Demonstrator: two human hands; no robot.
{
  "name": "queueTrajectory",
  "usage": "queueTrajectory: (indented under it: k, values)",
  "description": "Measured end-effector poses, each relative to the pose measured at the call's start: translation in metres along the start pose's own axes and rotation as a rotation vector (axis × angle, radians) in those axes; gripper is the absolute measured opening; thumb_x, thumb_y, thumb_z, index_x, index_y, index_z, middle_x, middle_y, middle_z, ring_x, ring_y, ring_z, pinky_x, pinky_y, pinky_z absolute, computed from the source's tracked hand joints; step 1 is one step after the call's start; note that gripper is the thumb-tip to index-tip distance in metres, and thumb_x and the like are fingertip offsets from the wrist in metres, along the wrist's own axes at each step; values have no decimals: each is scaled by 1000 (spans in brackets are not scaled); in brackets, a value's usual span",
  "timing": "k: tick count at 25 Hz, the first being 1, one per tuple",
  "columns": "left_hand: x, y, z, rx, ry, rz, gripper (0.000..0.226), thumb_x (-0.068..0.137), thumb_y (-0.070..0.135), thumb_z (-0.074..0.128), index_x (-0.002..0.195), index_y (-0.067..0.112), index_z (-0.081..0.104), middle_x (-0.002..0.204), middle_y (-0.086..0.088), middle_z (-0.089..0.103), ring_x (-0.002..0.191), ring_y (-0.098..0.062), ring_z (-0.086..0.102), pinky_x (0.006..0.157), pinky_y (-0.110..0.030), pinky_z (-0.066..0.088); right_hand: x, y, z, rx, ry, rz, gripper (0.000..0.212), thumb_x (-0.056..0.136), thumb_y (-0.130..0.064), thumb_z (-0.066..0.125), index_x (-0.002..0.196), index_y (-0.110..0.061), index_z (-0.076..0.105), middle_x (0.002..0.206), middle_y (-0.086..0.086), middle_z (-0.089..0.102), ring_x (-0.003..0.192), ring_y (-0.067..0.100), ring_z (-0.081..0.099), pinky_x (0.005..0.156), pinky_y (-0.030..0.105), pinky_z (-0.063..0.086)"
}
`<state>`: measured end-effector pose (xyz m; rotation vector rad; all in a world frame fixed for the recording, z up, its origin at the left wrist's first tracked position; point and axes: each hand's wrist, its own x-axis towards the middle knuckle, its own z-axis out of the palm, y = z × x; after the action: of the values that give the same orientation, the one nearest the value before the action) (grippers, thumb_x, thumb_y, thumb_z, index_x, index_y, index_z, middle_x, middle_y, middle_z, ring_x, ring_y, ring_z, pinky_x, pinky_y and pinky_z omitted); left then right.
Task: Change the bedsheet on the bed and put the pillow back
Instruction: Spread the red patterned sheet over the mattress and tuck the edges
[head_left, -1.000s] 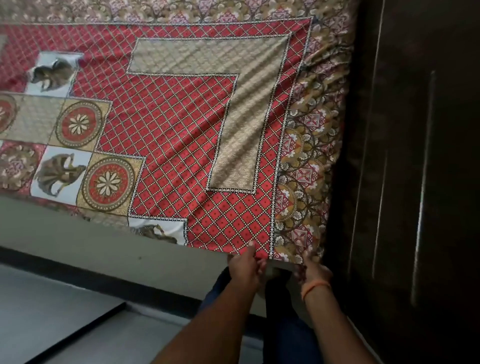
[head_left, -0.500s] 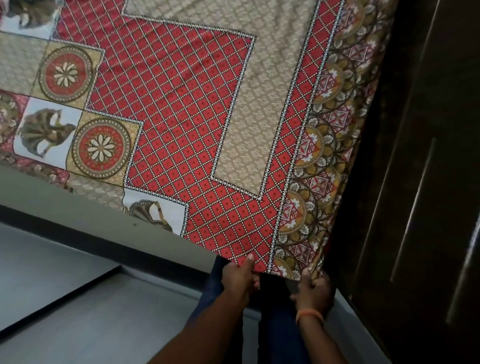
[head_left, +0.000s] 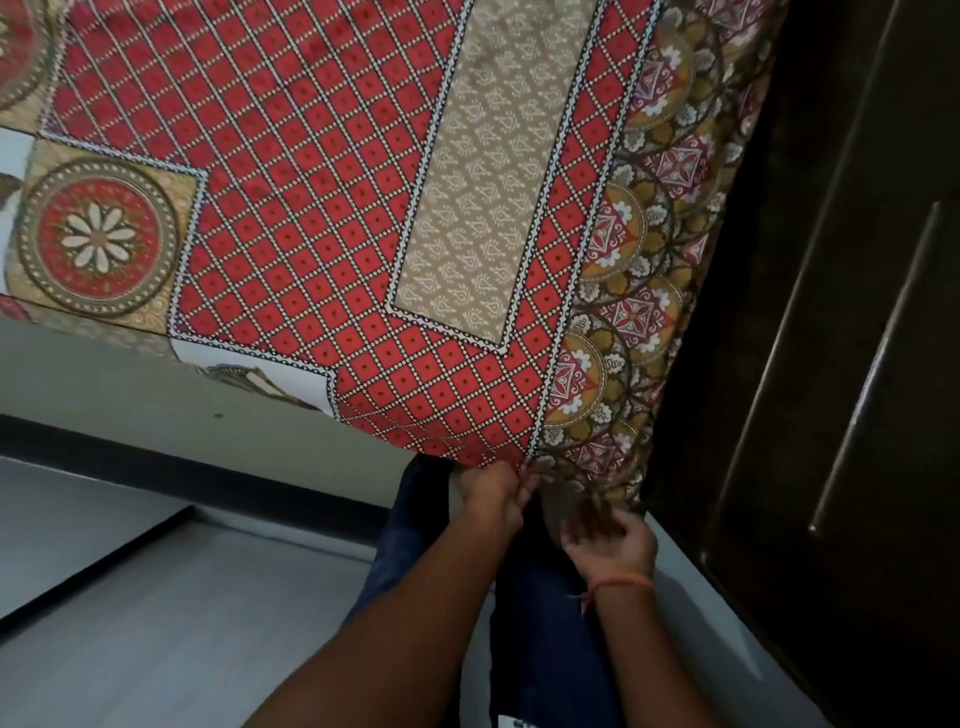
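Near edge, two bare forearms reach forward over dark blue trousers (head_left: 530, 623). The left hand (head_left: 491, 493) pinches the near corner of the red, beige and ochre patterned cotton bedsheet (head_left: 332, 218); the right hand (head_left: 610, 538), an orange thread bracelet (head_left: 621, 582) at its wrist, is loosely curled just beside the hanging border, contact unclear. Farther off, the bedsheet lies spread over the bed, a dark wooden wardrobe (head_left: 831, 312) to its right.

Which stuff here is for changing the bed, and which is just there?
For the job:
red and gold patterned cotton bedsheet
left hand pinching its corner
right hand just below the corner

Just there:
dark wooden wardrobe
grey tiled floor
orange thread wristband
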<state>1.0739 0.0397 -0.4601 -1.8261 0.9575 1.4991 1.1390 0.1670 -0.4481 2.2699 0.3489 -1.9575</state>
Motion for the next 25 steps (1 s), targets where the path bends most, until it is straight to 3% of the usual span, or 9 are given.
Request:
queueTrajectory:
  k: [4, 7, 10, 12, 16, 19, 21, 22, 25]
  values:
    - [-24, -25, 16, 188, -230, -177, 13, 89, -15, 55, 89, -3, 59, 77, -14, 65, 60, -17, 63, 49, -23, 57, -9, -15, -20, 142, -302, -76, 86, 35, -6, 85, 118, -6, 64, 110, 19, 66, 111, 35, 57, 100, 51, 43]
    - [-28, -40, 26, 142, -264, -204, 8, 90, -2, 65, 83, 1, 62, 68, -9, 66, 53, -12, 64, 47, -21, 56, -11, -12, -21, 67, -393, -84, 76, 21, -9, 99, 93, -5, 77, 104, 17, 71, 97, 28, 64, 70, 37, 59]
    - [-19, -51, 27, 159, -214, -103, 8, 88, 4, 70, 89, 1, 63, 64, -7, 66, 51, -11, 59, 45, -21, 52, 0, -13, -5, -111, -257, -79, 79, 55, -34, 93, 122, -5, 64, 109, 15, 68, 91, 24, 61, 69, 30, 54]
    - [-17, -60, 19, 234, -210, -42, 9, 89, 6, 70, 89, 4, 61, 63, -5, 65, 48, -10, 54, 43, -22, 48, 9, -14, -2, -259, -110, -161, 55, 91, -39, 61, 133, -4, 54, 96, 10, 70, 75, 20, 62, 56, 25, 52]
    - [-17, -71, 8, 304, -149, 45, 10, 90, 9, 70, 90, 5, 61, 70, -10, 65, 46, -12, 53, 42, -22, 46, 8, -16, -7, -390, 28, -176, 19, 104, -24, 42, 103, -15, 59, 75, 4, 70, 60, 17, 63, 38, 23, 50]
    - [7, -65, 30, 266, -67, -22, 8, 90, -3, 62, 97, 1, 64, 75, -13, 67, 43, -13, 55, 41, -21, 47, 17, -19, 23, -440, 89, -52, 29, 103, -18, 40, 78, -12, 53, 43, 2, 59, 29, 8, 46, 28, 11, 33]
    - [26, -60, 48, 162, -73, -163, 17, 93, -6, 53, 104, 3, 62, 75, -10, 63, 39, -10, 53, 34, -16, 41, 25, -16, 40, -382, 152, -17, 27, 101, -21, 44, 77, -13, 52, 52, 3, 60, 39, 7, 50, 33, 12, 37]
    - [35, -61, 52, 97, -54, -223, 21, 94, -5, 52, 109, 6, 61, 83, -11, 67, 46, -10, 58, 34, -16, 42, 29, -13, 44, -306, 169, -31, 23, 101, -21, 45, 82, -11, 54, 68, 6, 63, 54, 11, 56, 47, 15, 47]
    - [69, -73, 57, -56, 70, -320, 34, 90, -4, 55, 123, 3, 61, 118, -18, 67, 97, -30, 68, 67, -42, 62, 23, -7, 53, -158, 152, -76, 28, 104, -22, 37, 109, -6, 59, 120, 13, 58, 110, 31, 57, 91, 35, 44]
